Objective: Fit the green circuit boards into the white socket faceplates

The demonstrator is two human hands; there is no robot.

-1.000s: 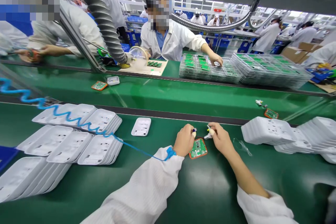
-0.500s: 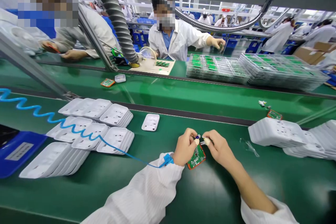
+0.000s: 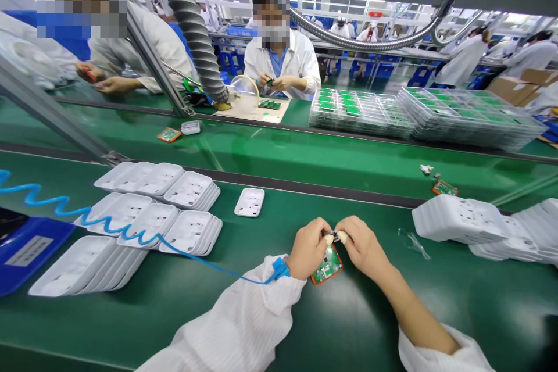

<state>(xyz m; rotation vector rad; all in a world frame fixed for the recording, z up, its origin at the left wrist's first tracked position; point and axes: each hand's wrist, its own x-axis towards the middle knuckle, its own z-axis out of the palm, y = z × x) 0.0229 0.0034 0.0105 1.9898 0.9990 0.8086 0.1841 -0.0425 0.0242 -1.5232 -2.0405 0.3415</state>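
Observation:
Over the green worktable, my left hand and my right hand meet fingertip to fingertip. Both are closed in a pinch, with pale finger covers on their tips. Between them is a small dark and metallic part, mostly hidden by the fingers, so its kind is unclear. Just below the fingertips a green circuit board with an orange-red edge shows, partly covered by my left hand. A blue wrist strap with a coiled cord is on my left wrist.
Stacks of white plastic housings stand left; more housings lie right. One housing sits alone. A clear plastic piece lies nearby. Beyond, a green conveyor carries boards; past it are trays and a co-worker.
My fingertips have come together, closing the small gap between them. Items on the conveyor have shifted left. The co-worker opposite has drawn an arm back from the trays and now holds a small part in both hands.

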